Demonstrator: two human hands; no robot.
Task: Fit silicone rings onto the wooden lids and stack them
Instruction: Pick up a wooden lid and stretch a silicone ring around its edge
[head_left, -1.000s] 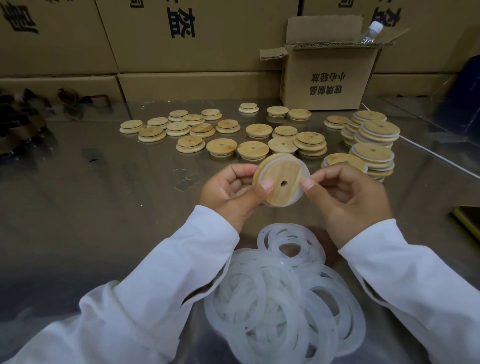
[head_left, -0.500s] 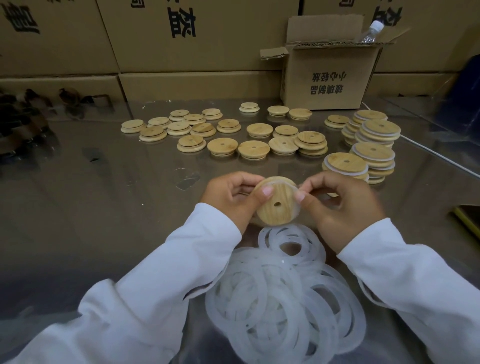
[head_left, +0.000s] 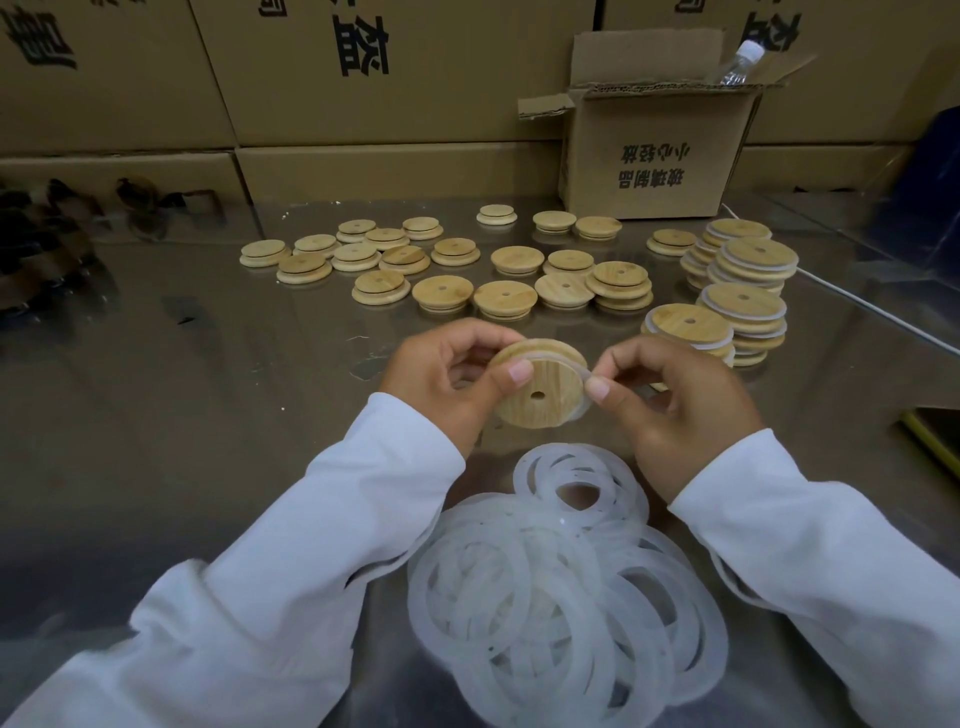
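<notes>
Between both hands I hold a round wooden lid (head_left: 540, 387) with a small centre hole, tilted toward me above the table. My left hand (head_left: 447, 376) grips its left edge, thumb on the face. My right hand (head_left: 675, 400) pinches a translucent silicone ring (head_left: 581, 370) that wraps the lid's rim on the right side. A heap of loose silicone rings (head_left: 561, 587) lies on the table just below my hands. Several bare wooden lids (head_left: 441, 293) are spread further back. Stacks of ringed lids (head_left: 743, 306) stand at the right.
An open cardboard box (head_left: 654, 150) with a plastic bottle (head_left: 737, 65) in it stands behind the lids. Large cartons (head_left: 363, 78) form a wall at the back. A white cable (head_left: 872, 306) runs along the right of the shiny table (head_left: 182, 441).
The lid came down from upright and higher to lower and tilted toward me. My right hand shifted from holding the edge to pinching the ring at the rim.
</notes>
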